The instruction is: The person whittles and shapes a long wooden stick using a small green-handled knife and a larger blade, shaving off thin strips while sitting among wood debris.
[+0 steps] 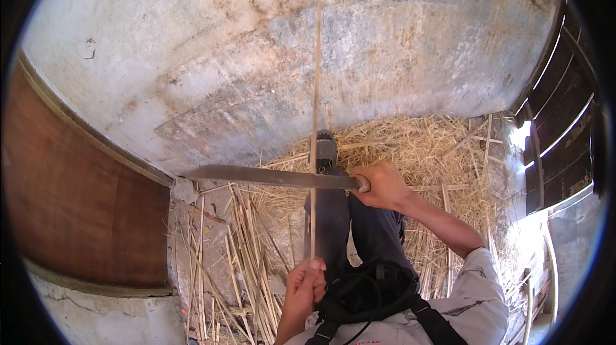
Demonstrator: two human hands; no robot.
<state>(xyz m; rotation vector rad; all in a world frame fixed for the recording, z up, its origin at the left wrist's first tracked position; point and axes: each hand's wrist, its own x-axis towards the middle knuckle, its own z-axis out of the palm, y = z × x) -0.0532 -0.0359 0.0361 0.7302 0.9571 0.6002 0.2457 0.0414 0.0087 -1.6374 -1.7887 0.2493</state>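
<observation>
In my right hand (383,186) is the wooden handle of a long machete (269,177), its fingers closed round it. The blade points left and lies across a thin bamboo strip (317,88), apparently touching it. Near my lap, my left hand (307,282) pinches the strip's near end between thumb and fingers. From there the strip runs away over my leg and shoe, its far end in front of the wall. My dark trousers (332,216) show below the blade, with one dark shoe (326,146) beyond it.
Several split strips (247,261) lie on the ground at the left. Pale shavings (423,146) are heaped ahead and to the right. A stained wall (385,43) stands in front, a brown wooden panel (83,197) at the left, dark slats (561,107) at the right.
</observation>
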